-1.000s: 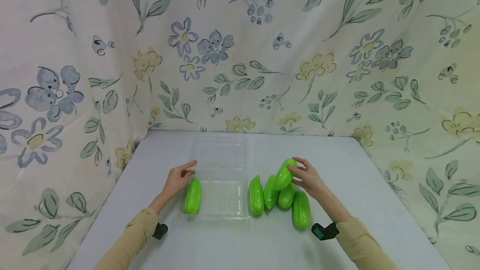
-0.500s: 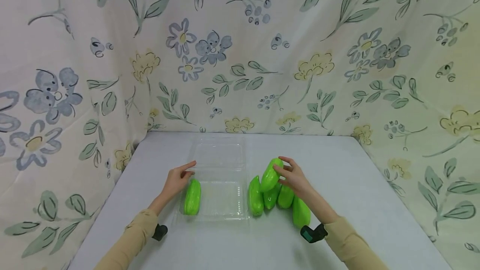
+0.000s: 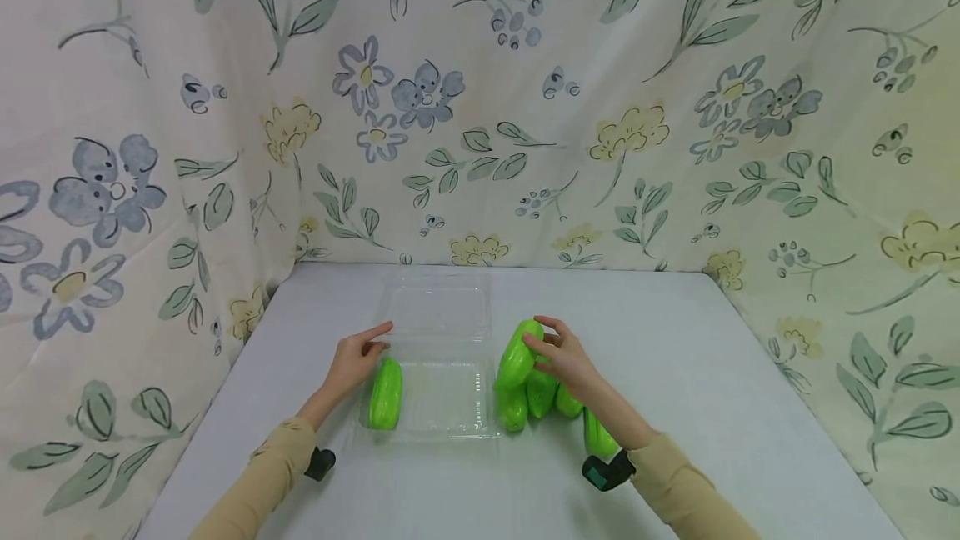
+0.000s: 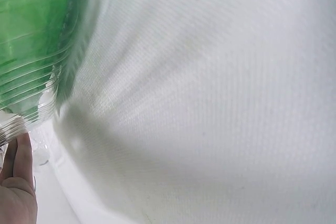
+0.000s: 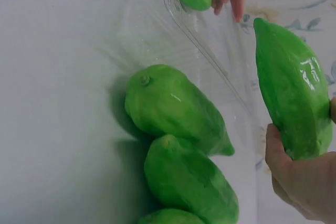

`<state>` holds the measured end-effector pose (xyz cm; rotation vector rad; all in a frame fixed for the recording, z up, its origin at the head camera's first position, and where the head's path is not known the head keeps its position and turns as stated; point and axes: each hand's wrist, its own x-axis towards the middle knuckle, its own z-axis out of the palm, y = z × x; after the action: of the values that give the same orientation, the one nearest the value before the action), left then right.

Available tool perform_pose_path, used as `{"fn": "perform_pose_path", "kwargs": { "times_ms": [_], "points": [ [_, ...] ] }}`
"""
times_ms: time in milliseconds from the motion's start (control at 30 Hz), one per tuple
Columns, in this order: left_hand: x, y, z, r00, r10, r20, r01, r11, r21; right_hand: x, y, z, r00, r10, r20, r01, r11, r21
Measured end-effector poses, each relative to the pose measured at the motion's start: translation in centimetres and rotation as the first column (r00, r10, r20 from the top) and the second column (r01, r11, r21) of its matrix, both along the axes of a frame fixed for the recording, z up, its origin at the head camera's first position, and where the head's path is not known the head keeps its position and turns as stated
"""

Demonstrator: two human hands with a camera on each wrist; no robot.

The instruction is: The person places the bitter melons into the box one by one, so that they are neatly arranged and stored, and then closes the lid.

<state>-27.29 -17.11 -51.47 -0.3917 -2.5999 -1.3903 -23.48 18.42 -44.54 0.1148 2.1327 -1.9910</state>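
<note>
My right hand (image 3: 566, 361) grips a glossy bright green fruit (image 3: 519, 354), long and ridged with a pointed tip. It is raised above several similar fruits, the nearest a green fruit (image 5: 176, 106) beside the clear plastic clamshell container (image 3: 442, 437). In the right wrist view the held fruit (image 5: 294, 90) tilts upward, thumb and fingers around its lower end. One green fruit (image 3: 386, 394) lies in the container's left side. My left hand (image 3: 356, 358) is at the container's left edge near the hinge, fingers fairly straight; in the left wrist view the fingertips (image 4: 23, 153) are right at the plastic.
The container's lid (image 3: 437, 311) lies folded back toward the rear of the white table (image 3: 637, 315). Another green fruit (image 3: 600, 436) lies at the right end of the row, partly behind my right wrist. A flowered cloth (image 3: 480, 107) hangs behind and at the sides.
My right hand has carried the held fruit leftward, from over the middle of the row to over its left end near the container. My left hand has stayed in place.
</note>
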Motion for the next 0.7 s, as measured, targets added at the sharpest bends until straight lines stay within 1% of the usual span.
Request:
{"fn": "perform_pose_path", "kwargs": {
  "times_ms": [167, 300, 400, 467, 567, 700],
  "points": [
    [0.0, 0.0, -0.1, 1.0, 0.009, 0.009, -0.009, 1.0, 0.005, 0.4, -1.0, 0.0, 1.0, 0.008, -0.013, -0.008, 0.999, -0.031],
    [-0.2, 0.0, -0.3, 1.0, 0.002, -0.008, -0.002, 1.0, 0.005, 0.6, -1.8, -0.3, 0.999, 0.032, -0.019, -0.033, 0.998, -0.059],
    [-0.2, 0.0, -0.3, 1.0, 0.0, -0.013, 0.0, 1.0, 0.005, 0.7, -2.4, -0.5, 0.999, 0.033, -0.008, -0.033, 0.996, -0.077],
    [-0.2, 0.0, -0.3, 1.0, 0.0, -0.01, 0.0, 1.0, 0.001, 0.9, -2.8, -0.5, 1.0, 0.028, -0.006, -0.028, 0.997, -0.073],
    [-0.1, 0.0, -0.2, 1.0, -0.001, -0.005, 0.001, 1.0, -0.001, 1.1, -3.4, -0.5, 1.0, 0.022, -0.011, -0.022, 0.999, -0.037],
    [-0.1, -0.1, -0.3, 1.0, -0.008, -0.025, 0.008, 1.0, 0.001, 1.3, -4.2, -0.7, 0.999, 0.033, -0.038, -0.033, 0.999, -0.005]
  ]
}}
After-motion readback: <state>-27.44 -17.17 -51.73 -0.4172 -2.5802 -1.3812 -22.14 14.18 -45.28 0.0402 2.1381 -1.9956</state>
